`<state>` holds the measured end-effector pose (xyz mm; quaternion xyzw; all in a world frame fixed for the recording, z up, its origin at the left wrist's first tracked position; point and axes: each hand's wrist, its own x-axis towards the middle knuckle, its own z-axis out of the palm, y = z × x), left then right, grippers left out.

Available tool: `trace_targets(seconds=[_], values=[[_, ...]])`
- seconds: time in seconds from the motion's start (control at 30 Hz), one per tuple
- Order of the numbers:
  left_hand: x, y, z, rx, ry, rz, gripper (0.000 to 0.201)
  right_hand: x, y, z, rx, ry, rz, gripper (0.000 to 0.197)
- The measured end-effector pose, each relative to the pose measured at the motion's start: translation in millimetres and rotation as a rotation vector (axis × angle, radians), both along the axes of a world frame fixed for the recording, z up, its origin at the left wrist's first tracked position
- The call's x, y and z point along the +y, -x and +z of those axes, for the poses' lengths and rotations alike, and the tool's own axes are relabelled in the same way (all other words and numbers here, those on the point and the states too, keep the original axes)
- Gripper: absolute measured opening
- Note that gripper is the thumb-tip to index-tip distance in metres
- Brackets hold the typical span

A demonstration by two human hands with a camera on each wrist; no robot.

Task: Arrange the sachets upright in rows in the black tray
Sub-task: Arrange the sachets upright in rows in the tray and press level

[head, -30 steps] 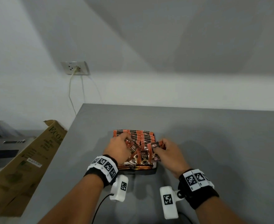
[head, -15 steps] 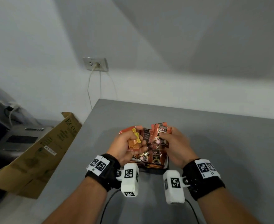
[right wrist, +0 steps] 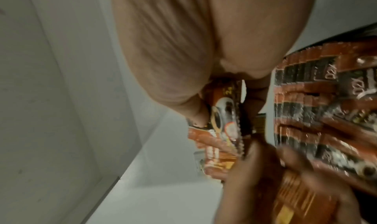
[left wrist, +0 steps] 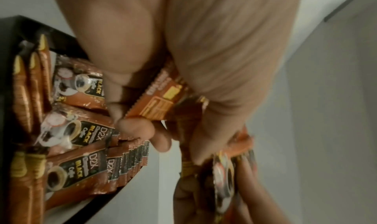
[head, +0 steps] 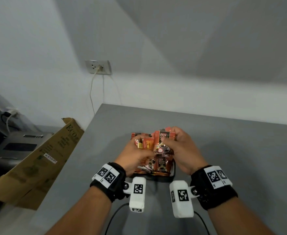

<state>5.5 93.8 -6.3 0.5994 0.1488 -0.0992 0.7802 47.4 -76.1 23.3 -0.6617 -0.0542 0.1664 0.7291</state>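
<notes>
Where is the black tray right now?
In the head view the black tray sits on the grey table, near its front edge, right under both hands and partly hidden by them. It holds rows of sachets.

Orange-brown D2X coffee sachets [head: 162,164] fill a black tray [head: 173,168] at lower centre of the frame; several more sachets [head: 163,139] are held above it, fanned upright.

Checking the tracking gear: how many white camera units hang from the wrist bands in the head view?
2. One white camera unit hangs from the left wrist band, the other white camera unit from the right wrist band, both over the grey table.
</notes>
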Motion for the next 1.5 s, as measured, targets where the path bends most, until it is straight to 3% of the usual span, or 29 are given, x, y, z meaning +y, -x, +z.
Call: trace_targets(seconds=[0.07, 0.1, 0.23, 0.5, 0.67, 0.73, 0.93, 1.1, 1.3, 1.5], values=[[4, 1, -1, 0.061, 0.192, 0.044, 0.03, -9, 0, 3, -0.183, 0.106, -0.025, 0.015], [5, 1, 0, 0.072, 0.273, 0.081, 0.031, -13, 1, 4, -0.275, 0.197, 0.008, 0.017], [1, -4, 11, -0.027, 0.249, 0.21, 0.037, -12, 15, -2, -0.438, 0.444, 0.273, 0.017], [-8, -9, 6, -0.038, 0.049, 0.158, 0.029, -1, 18, -13, -0.397, 0.465, 0.322, 0.012], [3, -9, -6, 0.029, -0.064, 0.155, 0.035, -18, 3, -16, -0.252, 0.375, 0.103, 0.014], [5, -10, -11, 0.031, -0.198, 0.146, 0.036, -26, -4, -21, -0.212, 0.345, -0.002, 0.017], [-5, -20, -23, -0.043, -0.88, -0.158, 0.035, -37, -5, -32, -0.101, 0.249, -0.138, 0.018], [-29, -33, -30, -0.02, -1.164, -0.335, 0.046, -42, -2, -39, -0.007, 0.235, -0.18, 0.02], [-29, -35, -28, 0.021, -1.035, -0.314, 0.044, -56, 0, -49, 0.115, 0.181, -0.225, 0.018], [-14, -32, -9, 0.015, -0.483, 0.039, 0.044, -41, -4, -41, 0.302, -0.108, -0.239, 0.02]])
